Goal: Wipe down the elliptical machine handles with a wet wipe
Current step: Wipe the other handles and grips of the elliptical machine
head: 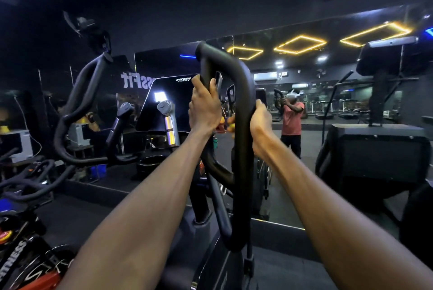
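A black looped elliptical handle [242, 93] rises in front of me. My left hand [205, 107] grips the loop's left bar near the top, fingers curled round it. My right hand [261, 123] wraps round the loop's right bar a little lower. No wet wipe shows in either hand; whatever lies under the palms is hidden. The machine's other black looped handle [79, 102] curves up at the left. Two short fixed grips with silver bands [169, 123] stand before the dark console screen [164, 102].
A wall mirror [316, 93] ahead reflects a person in a red shirt and yellow ceiling lights. Another dark machine [379, 144] stands at the right. Exercise bike handlebars [28, 179] and a red frame crowd the lower left. The floor is dark rubber matting.
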`<state>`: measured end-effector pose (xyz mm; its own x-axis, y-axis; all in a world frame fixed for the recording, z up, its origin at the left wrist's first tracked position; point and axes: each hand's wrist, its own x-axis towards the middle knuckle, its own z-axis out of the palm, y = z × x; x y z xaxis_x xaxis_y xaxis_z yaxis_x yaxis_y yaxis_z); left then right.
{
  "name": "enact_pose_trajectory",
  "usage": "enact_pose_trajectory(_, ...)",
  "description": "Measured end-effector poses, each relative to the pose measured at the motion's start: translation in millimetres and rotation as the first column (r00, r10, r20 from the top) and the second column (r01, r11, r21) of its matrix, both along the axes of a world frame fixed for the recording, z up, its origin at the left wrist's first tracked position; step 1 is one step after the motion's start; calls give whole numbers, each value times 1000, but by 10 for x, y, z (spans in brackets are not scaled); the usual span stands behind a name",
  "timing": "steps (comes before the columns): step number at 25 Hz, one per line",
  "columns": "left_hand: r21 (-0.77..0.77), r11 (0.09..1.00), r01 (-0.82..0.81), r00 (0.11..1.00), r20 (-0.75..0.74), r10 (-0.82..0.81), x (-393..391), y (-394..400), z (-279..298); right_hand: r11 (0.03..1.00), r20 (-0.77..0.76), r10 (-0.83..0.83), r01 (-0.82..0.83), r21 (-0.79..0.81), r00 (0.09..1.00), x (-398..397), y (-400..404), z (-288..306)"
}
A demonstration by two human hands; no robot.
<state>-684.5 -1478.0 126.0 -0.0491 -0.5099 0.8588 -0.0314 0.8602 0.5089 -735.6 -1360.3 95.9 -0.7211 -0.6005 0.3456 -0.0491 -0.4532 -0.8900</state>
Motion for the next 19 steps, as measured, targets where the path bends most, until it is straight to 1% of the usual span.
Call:
enact_pose_trajectory(2, 14, 998, 66, 998, -10, -66, 33, -10, -28, 996, -2, 1, -1, 89, 1000, 98, 71, -310)
enact_pose_trajectory(3, 30, 996, 88, 996, -13, -87, 52, -6, -16, 996, 35, -13, 10, 91, 999, 99, 62, -324)
enact_pose_trajectory(5, 68, 992, 111, 994, -20, -109, 102, 30, 26, 994, 88, -113, 112, 11, 990, 27, -12, -132)
enact_pose_trajectory(7, 114, 977, 182, 983, -37, -179, 166, 56, 16, 968, 92, -243, 247, -37, 966, 21, -83, 25)
enact_pose_trajectory(8, 142, 956, 256, 967, -50, -252, 194, 54, -17, 943, 40, -331, 332, -22, 943, 47, -123, 3)
enact_pose_trajectory(9, 188, 919, 347, 938, -61, -342, 218, 29, -85, 916, -45, -402, 402, -4, 915, 63, -162, -96)
enact_pose_trajectory(10, 247, 863, 441, 897, -73, -437, 234, 0, -170, 887, -122, -457, 462, 14, 881, 111, -136, -198)
enact_pose_trajectory(11, 305, 791, 531, 843, -92, -530, 244, -23, -246, 854, -190, -513, 520, -14, 837, 147, -108, -254)
enact_pose_trajectory(12, 351, 712, 608, 783, -118, -611, 256, -50, -315, 806, -258, -585, 588, -74, 769, 212, -66, -228)
enact_pose_trajectory(13, 379, 645, 663, 731, -143, -667, 259, -76, -359, 740, -323, -666, 652, -168, 673, 217, -50, -139)
enact_pose_trajectory(14, 388, 603, 697, 696, -161, -700, 261, -95, -372, 667, -375, -739, 690, -282, 560, 272, -21, 21)
enact_pose_trajectory(15, 384, 585, 714, 678, -171, -715, 244, -122, -358, 594, -414, -797, 693, -408, 440, 279, -31, 199)
enact_pose_trajectory(16, 372, 584, 721, 672, -170, -721, 232, -131, -338, 538, -459, -831, 661, -523, 314, 306, -28, 372)
enact_pose_trajectory(17, 361, 596, 718, 677, -162, -718, 212, -140, -315, 507, -497, -843, 612, -608, 204, 289, -77, 510)
enact_pose_trajectory(18, 352, 613, 708, 689, -152, -708, 199, -146, -298, 516, -549, -826, 564, -645, 128, 294, -128, 610)
enact_pose_trajectory(19, 345, 630, 696, 702, -143, -697, 185, -152, -289, 559, -619, -782, 530, -638, 80, 295, -189, 698)
